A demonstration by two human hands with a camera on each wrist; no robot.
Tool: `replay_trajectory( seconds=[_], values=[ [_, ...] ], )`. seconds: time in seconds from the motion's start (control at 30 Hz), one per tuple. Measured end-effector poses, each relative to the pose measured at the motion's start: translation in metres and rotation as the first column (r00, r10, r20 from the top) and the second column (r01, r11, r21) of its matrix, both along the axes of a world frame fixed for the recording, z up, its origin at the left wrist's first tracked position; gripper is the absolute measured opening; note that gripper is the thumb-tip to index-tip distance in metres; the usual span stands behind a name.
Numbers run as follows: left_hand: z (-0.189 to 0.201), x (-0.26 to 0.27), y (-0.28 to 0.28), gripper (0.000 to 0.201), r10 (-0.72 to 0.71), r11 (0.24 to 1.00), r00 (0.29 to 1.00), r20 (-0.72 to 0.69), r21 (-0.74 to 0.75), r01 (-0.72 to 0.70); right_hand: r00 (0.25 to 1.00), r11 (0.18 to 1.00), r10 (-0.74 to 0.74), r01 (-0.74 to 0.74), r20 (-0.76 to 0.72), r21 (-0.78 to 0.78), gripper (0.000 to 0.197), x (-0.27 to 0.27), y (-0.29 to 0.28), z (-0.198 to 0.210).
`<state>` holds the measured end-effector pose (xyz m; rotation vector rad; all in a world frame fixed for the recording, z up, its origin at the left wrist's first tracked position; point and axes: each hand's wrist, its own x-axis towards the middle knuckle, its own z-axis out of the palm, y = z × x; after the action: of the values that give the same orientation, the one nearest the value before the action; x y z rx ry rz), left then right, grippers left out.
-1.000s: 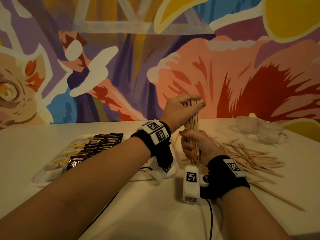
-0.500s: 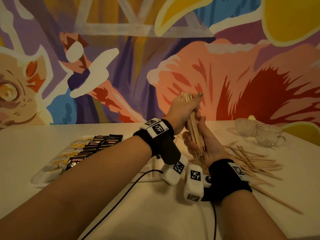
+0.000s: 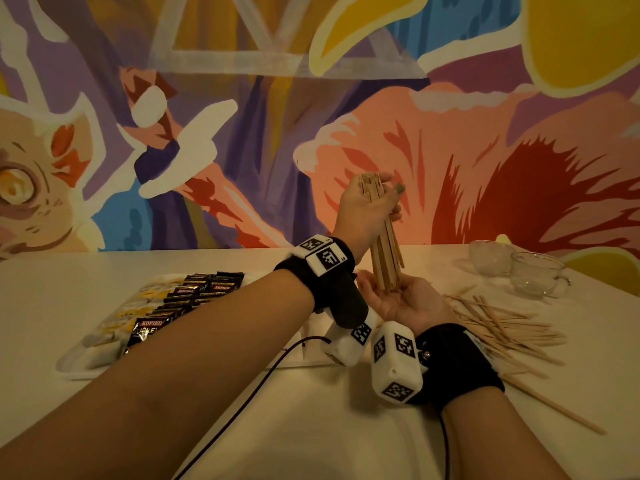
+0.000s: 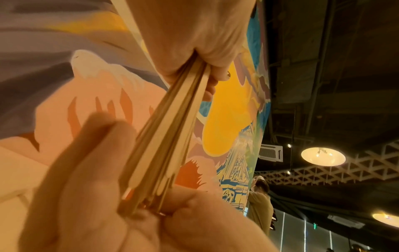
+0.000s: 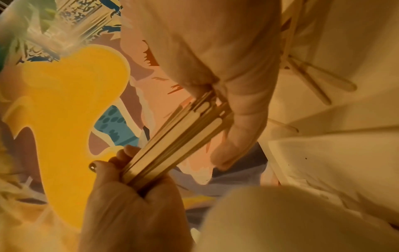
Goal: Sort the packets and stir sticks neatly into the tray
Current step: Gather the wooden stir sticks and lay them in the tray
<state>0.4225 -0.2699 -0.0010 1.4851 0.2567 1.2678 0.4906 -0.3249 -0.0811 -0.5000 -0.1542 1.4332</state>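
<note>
A bundle of wooden stir sticks (image 3: 386, 258) stands nearly upright above the table. My left hand (image 3: 363, 209) grips its upper half, thumb and fingers wrapped round it (image 4: 194, 42) (image 5: 129, 204). My right hand (image 3: 408, 303) lies palm up beneath it with relaxed fingers, and the sticks' lower ends (image 4: 146, 201) rest against that palm (image 5: 226, 59). The white tray (image 3: 79, 365) sits on the table at the left. It holds rows of dark Kopiko packets (image 3: 194, 292) and yellow and white packets; my left forearm hides its near right part.
Several loose stir sticks (image 3: 502, 323) lie scattered on the table right of my right hand, one (image 3: 554, 407) near the front. Two clear glass cups (image 3: 533, 275) stand at the back right. A painted wall closes the table's far side.
My left hand has raised the bundle and tilted it slightly. My right hand has let go of the lower part and turned palm up under the stick ends.
</note>
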Motion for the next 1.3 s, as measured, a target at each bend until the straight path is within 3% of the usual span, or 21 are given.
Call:
replay_trajectory(
  seconds=[0.13,0.23,0.37,0.53,0.63,0.73,0.9,1.0,1.07,1.2,1.3],
  values=[
    [-0.007,0.000,0.000,0.059,0.055,0.990,0.998,-0.038,0.129,-0.050,0.998,0.999,-0.043,0.042,-0.040,-0.025,0.039,0.001,0.001,-0.001],
    [-0.013,0.003,-0.001,0.045,0.058,0.989,0.998,-0.017,0.137,-0.055,0.999,0.999,-0.012,0.011,-0.045,-0.037,0.048,-0.001,-0.001,0.000],
    [-0.015,0.007,-0.001,0.025,0.059,0.993,0.998,0.025,0.101,-0.061,0.995,0.993,0.075,-0.068,0.064,-0.100,0.049,-0.005,-0.005,0.000],
    [-0.015,0.010,0.002,0.025,0.070,0.993,0.995,0.065,0.089,-0.076,0.998,0.991,0.049,-0.043,0.045,-0.126,0.048,-0.007,-0.009,0.004],
    [-0.022,0.013,0.001,0.025,0.071,0.994,0.996,0.057,0.078,-0.075,0.999,0.998,0.006,-0.009,-0.046,-0.061,0.046,-0.004,-0.007,0.005],
    [-0.030,0.014,0.002,0.027,0.082,0.994,0.996,0.045,0.067,-0.084,0.999,0.999,0.016,-0.017,-0.047,-0.029,0.039,-0.002,-0.007,0.007],
    [-0.033,0.013,0.006,0.061,0.151,0.960,0.988,0.036,0.232,-0.155,0.999,1.000,0.008,-0.009,-0.040,-0.024,0.036,-0.003,-0.007,0.006],
    [-0.039,0.015,0.013,0.038,0.253,0.895,0.967,0.035,0.370,-0.248,0.993,0.999,0.034,-0.037,-0.117,-0.021,0.034,0.001,-0.005,0.003],
    [-0.042,0.017,0.016,0.033,0.281,0.871,0.959,0.027,0.412,-0.267,0.993,0.998,0.055,-0.058,-0.108,-0.023,0.033,0.003,-0.003,0.000],
    [-0.036,0.018,0.008,0.062,0.229,0.892,0.973,0.015,0.397,-0.216,0.997,0.998,0.052,-0.053,-0.063,-0.020,0.031,0.002,-0.002,-0.001],
    [-0.038,0.020,0.008,0.034,0.260,0.852,0.966,0.021,0.467,-0.239,0.999,0.997,0.034,-0.037,-0.040,-0.061,0.027,0.002,-0.002,-0.001]
  ],
)
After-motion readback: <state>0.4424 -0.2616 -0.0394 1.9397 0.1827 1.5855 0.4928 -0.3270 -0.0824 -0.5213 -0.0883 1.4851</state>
